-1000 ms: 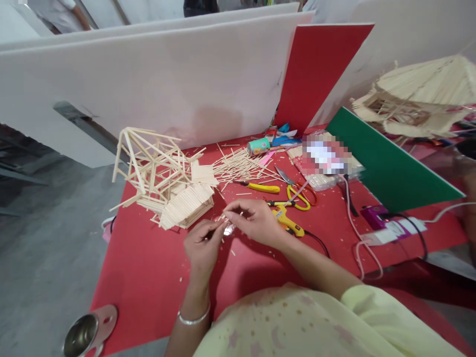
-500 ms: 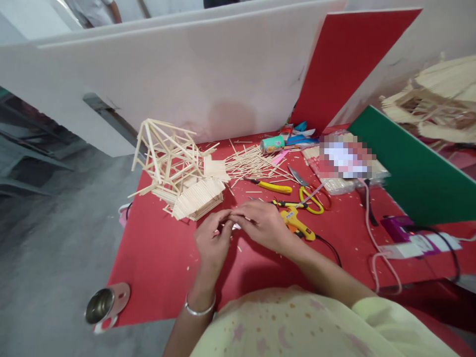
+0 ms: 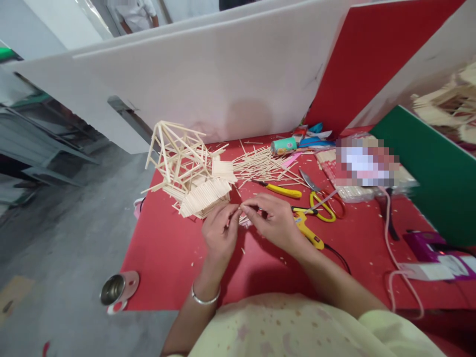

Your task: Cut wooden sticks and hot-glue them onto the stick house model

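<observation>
My left hand [image 3: 221, 232] and my right hand [image 3: 272, 221] meet fingertip to fingertip over the table, both closed in a pinch. Whatever sits between the fingertips is too small to make out. Just beyond my left hand stands a model built of thin wooden sticks [image 3: 204, 196], with an open frame at its back and a slatted panel in front. Under and behind my fingers lies a small pale patch [image 3: 244, 220], partly hidden. Close to my right hand is a yellow glue gun [image 3: 309, 233], its front end partly covered by the hand.
Loose sticks [image 3: 260, 164] lie behind my hands, near yellow-handled pliers [image 3: 284, 191], scissors [image 3: 323, 206] and a green can [image 3: 283, 146]. A metal mug [image 3: 130, 285] stands at the red table's [image 3: 163, 267] front left corner. Bagged sticks [image 3: 353, 193], a green board [image 3: 427, 183] and cables are rightward.
The view has shifted, so the table items appear further right. My fingertips remain together, with the right hand's fingers slightly more lifted and a pale patch showing more beneath.
</observation>
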### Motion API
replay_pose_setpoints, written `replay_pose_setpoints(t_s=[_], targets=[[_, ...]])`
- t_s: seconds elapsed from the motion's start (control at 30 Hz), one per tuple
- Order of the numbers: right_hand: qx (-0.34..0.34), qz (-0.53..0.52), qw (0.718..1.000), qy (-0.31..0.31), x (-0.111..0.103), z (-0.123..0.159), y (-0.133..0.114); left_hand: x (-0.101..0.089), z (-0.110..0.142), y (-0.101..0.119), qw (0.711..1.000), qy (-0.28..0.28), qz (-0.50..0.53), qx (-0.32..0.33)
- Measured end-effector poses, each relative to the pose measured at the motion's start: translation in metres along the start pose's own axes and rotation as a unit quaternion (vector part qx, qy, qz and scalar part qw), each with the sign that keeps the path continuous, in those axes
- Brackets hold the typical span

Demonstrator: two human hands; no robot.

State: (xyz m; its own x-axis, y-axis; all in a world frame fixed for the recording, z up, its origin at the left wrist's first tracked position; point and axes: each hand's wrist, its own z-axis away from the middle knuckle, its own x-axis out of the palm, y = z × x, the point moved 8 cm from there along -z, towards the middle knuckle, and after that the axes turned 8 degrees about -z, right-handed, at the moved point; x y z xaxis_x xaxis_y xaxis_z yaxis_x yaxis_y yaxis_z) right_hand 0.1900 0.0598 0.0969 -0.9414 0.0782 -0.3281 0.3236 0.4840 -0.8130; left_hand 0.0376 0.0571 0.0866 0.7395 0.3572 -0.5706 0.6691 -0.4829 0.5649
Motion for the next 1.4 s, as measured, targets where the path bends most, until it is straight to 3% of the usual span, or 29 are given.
replay_pose_setpoints(t_s=[0.17,0.3,0.47,0.6,0.73,0.8,0.97,1.1,1.23,1.4], targets=[[-0.003,-0.006,1.000,0.008,-0.001,-0.006,-0.001,0.003,-0.007,-0.003,0.999,-0.019,0.026,-0.040],[0.038,-0.050,0.998,0.014,-0.003,-0.006,0.008,0.009,-0.004,-0.013,0.992,-0.038,0.073,-0.100],[0.075,-0.006,0.997,-0.032,0.004,0.005,0.023,0.024,0.008,-0.020,0.987,-0.098,0.096,-0.083],[0.111,0.070,0.987,-0.098,0.005,0.020,0.044,0.036,0.034,-0.040,0.981,-0.182,0.003,-0.068],[0.138,0.173,0.973,-0.068,-0.016,0.026,0.061,0.037,0.061,-0.065,0.961,-0.217,-0.153,-0.077],[0.157,0.228,0.957,-0.089,-0.017,0.026,0.067,0.039,0.069,-0.070,0.951,-0.237,-0.182,-0.078],[0.187,0.294,0.914,-0.207,0.005,0.027,0.071,0.047,0.081,-0.077,0.912,-0.325,-0.224,-0.113],[0.163,0.324,0.889,-0.280,0.026,0.015,0.074,0.048,0.082,-0.081,0.890,-0.363,-0.246,-0.126],[0.124,0.314,0.871,-0.357,0.056,-0.005,0.091,0.047,0.083,-0.083,0.887,-0.372,-0.245,-0.124],[0.108,0.312,0.846,-0.419,0.092,-0.017,0.116,0.043,0.085,-0.088,0.904,-0.349,-0.205,-0.141]])
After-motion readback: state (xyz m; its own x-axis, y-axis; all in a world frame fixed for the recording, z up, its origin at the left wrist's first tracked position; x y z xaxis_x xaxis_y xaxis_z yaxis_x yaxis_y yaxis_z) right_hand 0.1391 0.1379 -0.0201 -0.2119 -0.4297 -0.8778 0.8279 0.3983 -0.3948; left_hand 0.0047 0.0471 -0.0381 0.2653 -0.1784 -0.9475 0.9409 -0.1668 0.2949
